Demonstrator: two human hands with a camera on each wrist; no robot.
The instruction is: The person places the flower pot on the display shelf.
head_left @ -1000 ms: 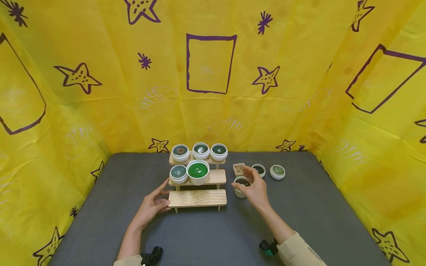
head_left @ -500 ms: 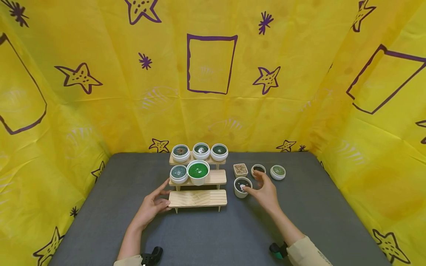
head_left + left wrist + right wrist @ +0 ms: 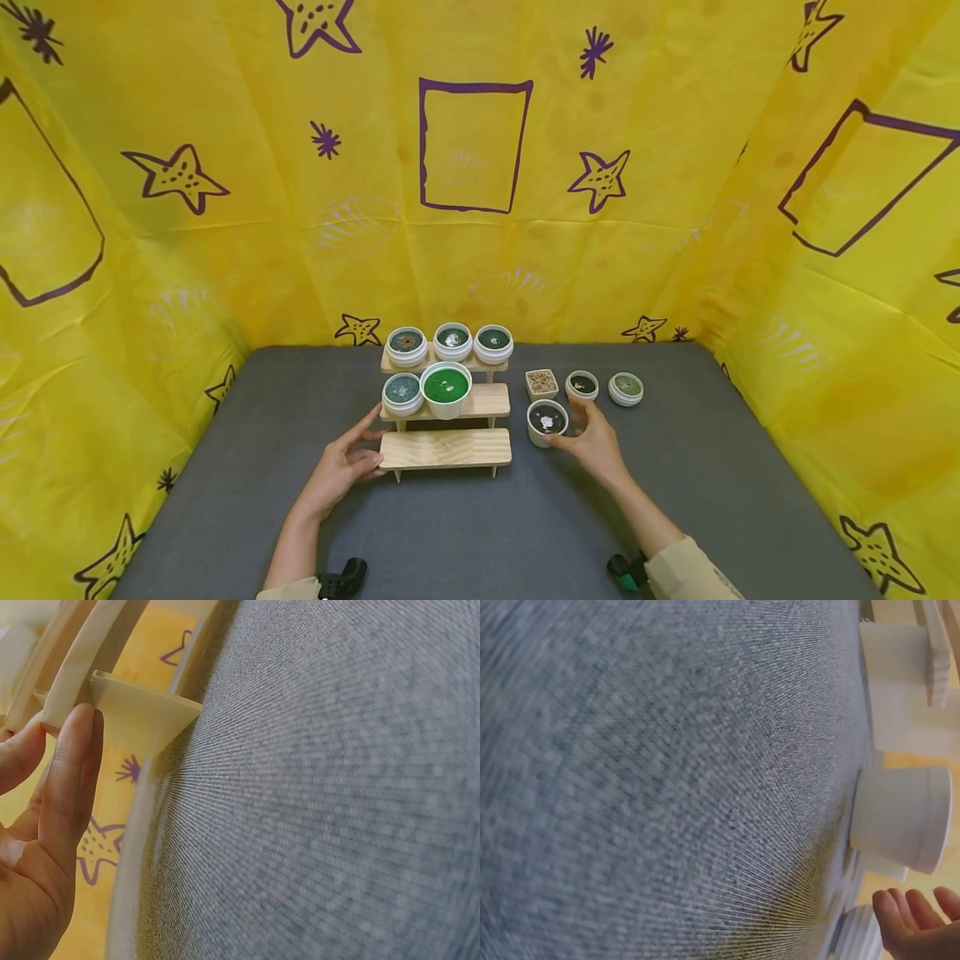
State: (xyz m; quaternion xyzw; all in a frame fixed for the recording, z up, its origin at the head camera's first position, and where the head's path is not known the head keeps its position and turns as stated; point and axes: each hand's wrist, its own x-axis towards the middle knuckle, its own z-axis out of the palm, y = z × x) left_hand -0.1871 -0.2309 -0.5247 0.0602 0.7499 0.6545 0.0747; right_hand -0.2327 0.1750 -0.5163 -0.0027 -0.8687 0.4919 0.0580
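Note:
In the head view, my left hand is at the left end of a three-tier wooden stand. The left wrist view has the thumb and fingers pinching the lowest plank at its end, close to a pale leg. To the right of the stand is a white cup with dark contents and a pale spot on top. My right hand reaches beside that cup, thumb by its rim and fingers spread. The right wrist view has the fingertips apart from the cup, holding nothing.
Behind the right hand stand a square dish of beige bits, a dark-filled cup and a green-topped pot. A green-filled cup and a blue-grey pot share the middle tier. Three pots line the top tier.
My right hand has moved right and toward the near side, from over the front cup to beside it, uncovering the square dish and the rear cup. The left hand has stayed at the stand.

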